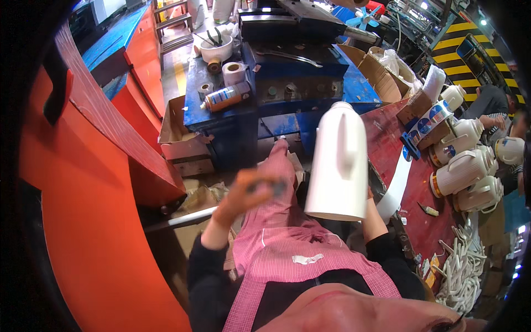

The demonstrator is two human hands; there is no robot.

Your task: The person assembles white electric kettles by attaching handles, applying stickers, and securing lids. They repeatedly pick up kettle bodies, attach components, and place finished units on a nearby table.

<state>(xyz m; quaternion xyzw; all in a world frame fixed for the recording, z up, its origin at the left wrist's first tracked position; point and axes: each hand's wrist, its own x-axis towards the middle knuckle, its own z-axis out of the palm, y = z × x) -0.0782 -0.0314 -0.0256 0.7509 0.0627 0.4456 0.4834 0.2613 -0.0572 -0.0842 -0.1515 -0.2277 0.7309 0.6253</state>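
A white thermos flask body (336,166) with a side handle hangs over my lap, its wide end toward me and tilted slightly. My right hand (370,195) supports it from behind on the right; most of its fingers are hidden by the flask. To the left of the flask, apart from it, my left hand (246,193) is raised with curled fingers, smeared by motion. A small dark grey piece (278,187) shows at its fingertips, too blurred to name.
On the right, a red table (406,188) carries several white flasks (462,170), a label roll (434,119) and a heap of white handles (462,265). Ahead, a blue bench (193,113) holds a spray can (227,97) and a wrench (293,57). An orange machine panel (94,210) stands left. Another person sits far right.
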